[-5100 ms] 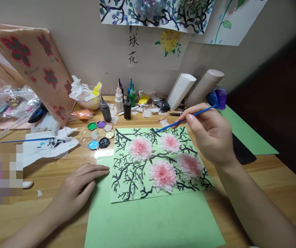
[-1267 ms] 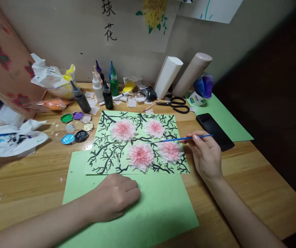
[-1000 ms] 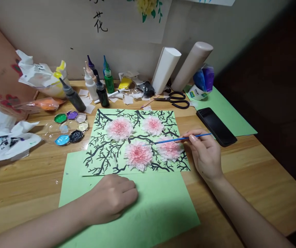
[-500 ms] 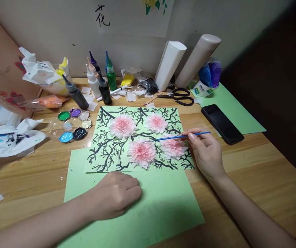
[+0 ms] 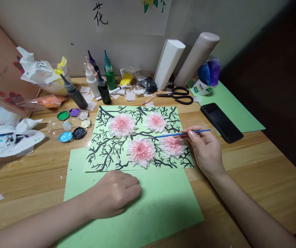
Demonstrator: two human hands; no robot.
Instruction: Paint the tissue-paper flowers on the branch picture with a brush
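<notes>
My right hand [image 5: 206, 150] pinches a thin blue paintbrush [image 5: 179, 134] near its back part. The brush lies almost level, bristles pointing left, just above the lower middle pink paper flower [image 5: 141, 151]; whether the tip touches is too fine to tell. That flower and the others sit on a green sheet painted with black branches [image 5: 106, 155]. A second pink flower [image 5: 173, 145] is partly under the brush, close to my fingers. My left hand [image 5: 119, 191] rests as a closed fist on a plain green sheet [image 5: 160, 206], below the painted one; its palm side is hidden.
At left are a paint palette [image 5: 65, 136] and a stained tissue [image 5: 31, 137] with another brush on it. Paint bottles [image 5: 103, 90], black scissors [image 5: 180, 94] and two tall bottles [image 5: 170, 62] line the back. A phone [image 5: 221, 122] lies at right.
The brush tip has shifted slightly up and to the right over the flower. My left fist stays in place. The whole view has moved a little.
</notes>
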